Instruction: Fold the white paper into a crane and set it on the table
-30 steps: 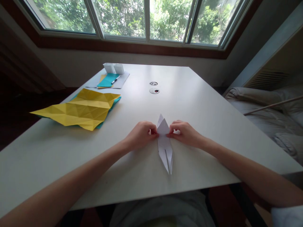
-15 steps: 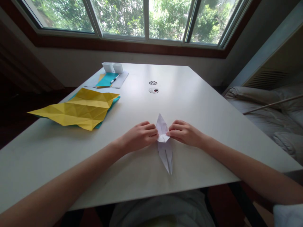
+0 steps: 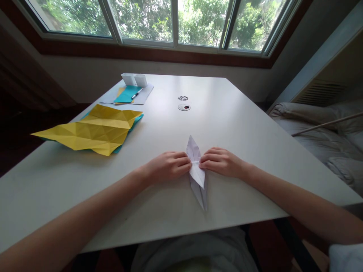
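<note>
A folded white origami paper (image 3: 197, 175) lies on the table in front of me, long and narrow, with one point away from me and split points toward me. Its upper flap is bent down over the lower part, with a crease across the middle. My left hand (image 3: 176, 165) pinches the left edge at that crease, fingers closed. From the other side my right hand (image 3: 218, 161) pinches the right edge at the same height. The fingertips hide the ends of the crease.
Creased yellow paper (image 3: 96, 130) lies over teal paper on the left of the white table (image 3: 241, 128). Behind it are a teal sheet (image 3: 127, 94), a pen (image 3: 136, 94) and two small white boxes (image 3: 140, 80). Two round metal-rimmed discs (image 3: 184, 107) sit mid-table.
The white paper's flap has come down toward me and now covers part of the lower points. Both hands have shifted slightly toward me, still at the paper's edges.
</note>
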A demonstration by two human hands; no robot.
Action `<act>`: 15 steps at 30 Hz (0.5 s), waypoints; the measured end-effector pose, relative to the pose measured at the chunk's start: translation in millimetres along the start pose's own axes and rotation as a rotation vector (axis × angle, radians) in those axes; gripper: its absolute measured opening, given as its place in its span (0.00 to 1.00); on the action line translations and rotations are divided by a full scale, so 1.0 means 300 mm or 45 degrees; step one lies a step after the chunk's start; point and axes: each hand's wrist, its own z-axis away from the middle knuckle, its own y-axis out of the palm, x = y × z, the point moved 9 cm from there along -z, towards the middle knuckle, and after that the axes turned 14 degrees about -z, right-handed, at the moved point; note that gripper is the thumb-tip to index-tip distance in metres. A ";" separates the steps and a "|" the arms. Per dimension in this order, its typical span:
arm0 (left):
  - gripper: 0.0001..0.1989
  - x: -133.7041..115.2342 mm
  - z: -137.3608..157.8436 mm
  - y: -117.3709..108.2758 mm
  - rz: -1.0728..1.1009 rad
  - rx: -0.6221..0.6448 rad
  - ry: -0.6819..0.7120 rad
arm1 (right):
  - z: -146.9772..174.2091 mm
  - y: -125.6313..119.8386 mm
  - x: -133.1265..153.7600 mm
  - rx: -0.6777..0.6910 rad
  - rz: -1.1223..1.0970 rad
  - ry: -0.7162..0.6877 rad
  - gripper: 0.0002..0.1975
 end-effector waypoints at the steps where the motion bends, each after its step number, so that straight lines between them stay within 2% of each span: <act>1: 0.11 -0.006 -0.002 0.000 -0.017 0.004 0.022 | 0.000 0.002 0.002 0.015 0.007 -0.004 0.08; 8: 0.12 -0.023 -0.005 0.010 -0.135 0.094 0.094 | -0.002 0.010 0.010 0.069 0.070 -0.043 0.09; 15: 0.11 -0.014 -0.008 -0.006 -0.004 0.050 0.060 | 0.005 0.012 0.022 0.070 0.076 -0.103 0.06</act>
